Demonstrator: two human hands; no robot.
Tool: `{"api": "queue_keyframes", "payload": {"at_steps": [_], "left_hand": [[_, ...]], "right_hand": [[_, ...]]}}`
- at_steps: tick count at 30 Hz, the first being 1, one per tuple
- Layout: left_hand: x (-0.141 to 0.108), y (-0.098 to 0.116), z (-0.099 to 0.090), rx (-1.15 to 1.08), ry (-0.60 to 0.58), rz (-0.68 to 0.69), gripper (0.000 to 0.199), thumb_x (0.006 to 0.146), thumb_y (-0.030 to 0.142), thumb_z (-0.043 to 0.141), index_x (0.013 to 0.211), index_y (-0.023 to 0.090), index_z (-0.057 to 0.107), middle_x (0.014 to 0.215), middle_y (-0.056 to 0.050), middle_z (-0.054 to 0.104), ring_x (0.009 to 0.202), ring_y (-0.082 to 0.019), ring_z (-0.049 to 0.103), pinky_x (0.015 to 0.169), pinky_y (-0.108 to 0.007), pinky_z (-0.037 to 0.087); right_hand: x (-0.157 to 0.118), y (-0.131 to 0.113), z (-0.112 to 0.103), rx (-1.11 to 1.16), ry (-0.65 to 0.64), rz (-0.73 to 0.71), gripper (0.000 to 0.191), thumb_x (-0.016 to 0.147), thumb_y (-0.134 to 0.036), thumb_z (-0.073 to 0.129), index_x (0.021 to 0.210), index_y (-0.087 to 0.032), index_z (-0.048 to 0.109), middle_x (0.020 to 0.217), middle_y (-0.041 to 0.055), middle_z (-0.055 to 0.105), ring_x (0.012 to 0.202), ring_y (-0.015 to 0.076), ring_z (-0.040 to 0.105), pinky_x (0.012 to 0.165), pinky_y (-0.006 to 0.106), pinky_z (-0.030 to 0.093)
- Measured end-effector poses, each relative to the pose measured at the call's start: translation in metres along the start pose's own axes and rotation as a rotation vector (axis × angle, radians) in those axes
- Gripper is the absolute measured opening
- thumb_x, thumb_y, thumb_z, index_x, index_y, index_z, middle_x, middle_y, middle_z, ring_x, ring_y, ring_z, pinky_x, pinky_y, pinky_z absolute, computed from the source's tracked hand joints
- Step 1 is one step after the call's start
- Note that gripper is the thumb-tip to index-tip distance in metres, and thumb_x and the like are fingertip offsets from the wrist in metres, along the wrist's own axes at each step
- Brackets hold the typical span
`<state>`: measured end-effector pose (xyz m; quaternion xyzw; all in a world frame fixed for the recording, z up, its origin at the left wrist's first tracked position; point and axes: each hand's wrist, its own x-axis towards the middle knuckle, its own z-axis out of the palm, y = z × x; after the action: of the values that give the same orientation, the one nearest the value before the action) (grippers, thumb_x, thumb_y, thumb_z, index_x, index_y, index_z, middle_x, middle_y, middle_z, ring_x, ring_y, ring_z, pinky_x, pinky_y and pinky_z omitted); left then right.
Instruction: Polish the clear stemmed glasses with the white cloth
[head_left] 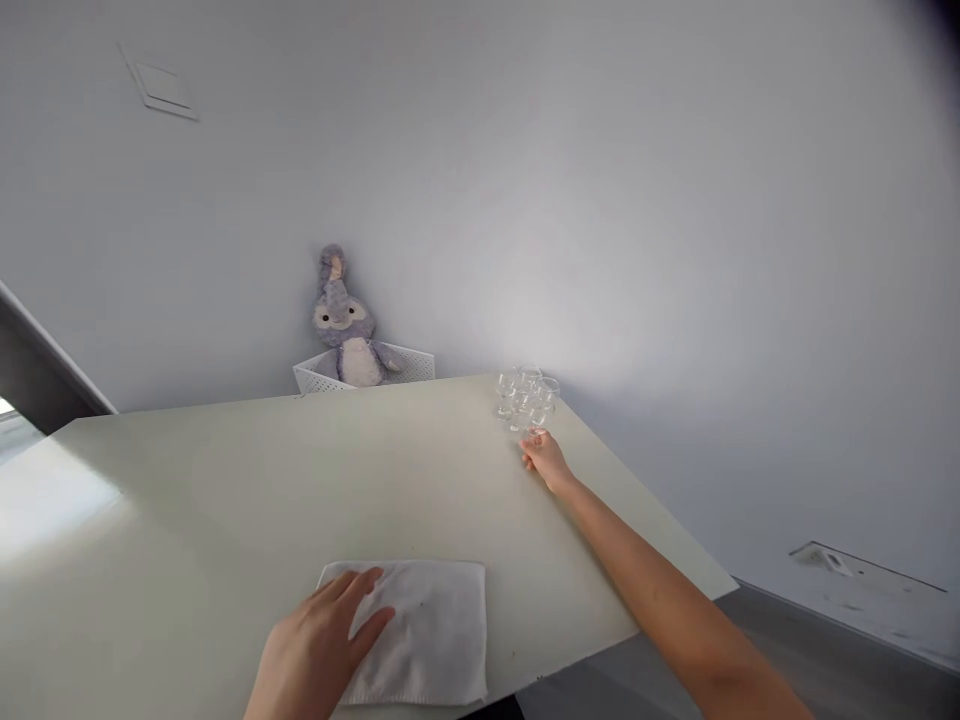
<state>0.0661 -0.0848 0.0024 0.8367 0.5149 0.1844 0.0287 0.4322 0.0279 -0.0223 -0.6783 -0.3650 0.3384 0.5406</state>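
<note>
Several clear stemmed glasses (pixel 527 390) stand bunched together at the table's far right corner. My right hand (pixel 545 457) reaches to the front of this group, its fingers closed at the base of the nearest glass. A white cloth (pixel 435 630) lies flat near the table's front edge. Over the cloth's left part is my left hand (pixel 319 635), thumb and fingers apart, with nothing held; whether its fingertips touch the cloth is unclear.
Behind the table's (pixel 247 480) far edge, a grey plush toy (pixel 360 362) sits in a white perforated basket (pixel 416 365) against the wall. A wall switch (pixel 163 88) is at upper left. The table's right edge slants toward the front.
</note>
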Motion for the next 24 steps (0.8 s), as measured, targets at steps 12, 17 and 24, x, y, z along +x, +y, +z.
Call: {"api": "queue_keyframes", "payload": {"at_steps": [12, 17, 24], "left_hand": [[0.068, -0.006, -0.012, -0.383, -0.015, -0.321, 0.030, 0.076, 0.044, 0.047, 0.096, 0.028, 0.062, 0.088, 0.000, 0.066, 0.066, -0.013, 0.058, 0.057, -0.023, 0.042], [0.089, 0.003, 0.011, -1.148, 0.053, -0.614, 0.052, 0.073, 0.044, 0.054, 0.120, 0.023, 0.046, 0.127, -0.011, 0.048, 0.094, -0.018, 0.058, 0.067, -0.026, 0.047], [0.143, 0.028, 0.059, -0.915, -0.065, -0.483, 0.076, 0.069, 0.031, 0.061, 0.134, 0.031, 0.022, 0.136, -0.008, 0.038, 0.070, -0.011, 0.056, 0.060, -0.025, 0.043]], "right_hand": [[-0.018, 0.002, 0.056, 0.067, -0.016, -0.002, 0.053, 0.062, -0.016, 0.051, 0.114, -0.020, 0.042, 0.104, 0.0055, 0.053, 0.054, 0.0069, 0.054, 0.040, 0.017, 0.042], [0.022, 0.000, 0.034, 0.141, 0.146, 0.025, 0.057, 0.064, -0.016, 0.049, 0.120, -0.018, 0.037, 0.119, 0.0105, 0.046, 0.063, 0.0079, 0.058, 0.050, 0.018, 0.047], [0.048, -0.004, 0.053, 0.194, 0.072, 0.048, 0.057, 0.063, -0.015, 0.049, 0.118, -0.020, 0.036, 0.104, 0.0048, 0.053, 0.060, 0.0059, 0.056, 0.050, 0.016, 0.047]]}}
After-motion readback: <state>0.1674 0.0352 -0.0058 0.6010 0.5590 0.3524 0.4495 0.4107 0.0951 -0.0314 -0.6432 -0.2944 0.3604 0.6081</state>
